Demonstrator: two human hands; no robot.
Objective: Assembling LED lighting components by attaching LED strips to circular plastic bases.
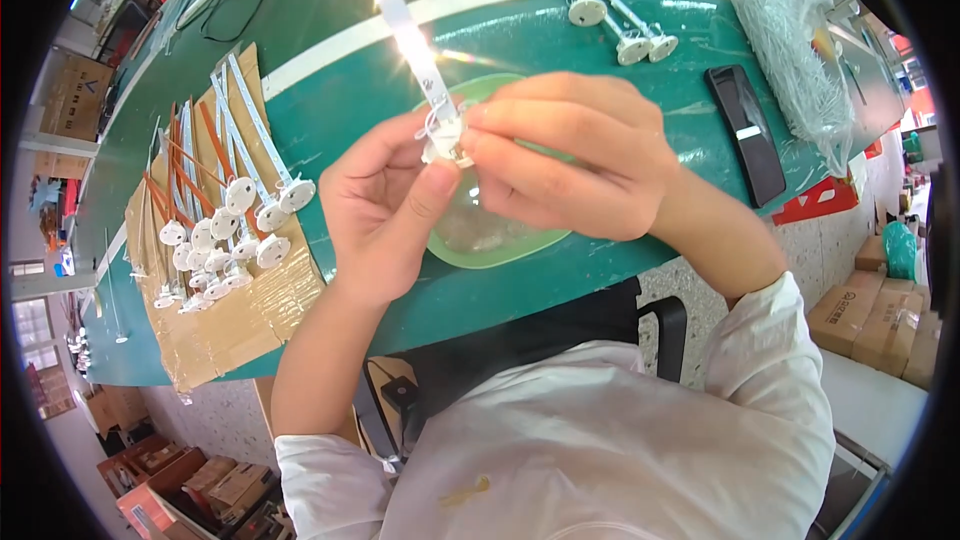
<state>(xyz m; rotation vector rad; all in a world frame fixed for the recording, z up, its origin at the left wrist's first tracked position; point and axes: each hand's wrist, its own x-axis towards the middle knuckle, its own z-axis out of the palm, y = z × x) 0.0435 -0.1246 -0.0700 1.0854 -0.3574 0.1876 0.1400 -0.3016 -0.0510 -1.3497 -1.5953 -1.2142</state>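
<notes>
A green table (330, 130) fills the upper two thirds of the frame, curving with the lens, with a pale stripe running across it. Below it, at the bottom centre, lies the person's white-sleeved torso.

At the middle of the frame the two bare hands meet above a shallow light green tray (497, 238) that rests on the table. The left hand (385, 205) is curled, its thumb pressed up against a small white lamp socket (445, 140). The right hand (565, 155) closes over the socket from the other side, fingers pinching it. A long white strip (400, 25) rises from the socket toward the top centre, glaring in the light.

At the left of the frame a sheet of brown cardboard (235, 315) lies on the table, carrying a row of finished strips with round white sockets (235, 220) and orange wires. Near the top right lie three more socketed strips (620, 25), a clear plastic bag (790, 60) of small parts, and, just left of the bag, a flat black device (745, 130).
</notes>
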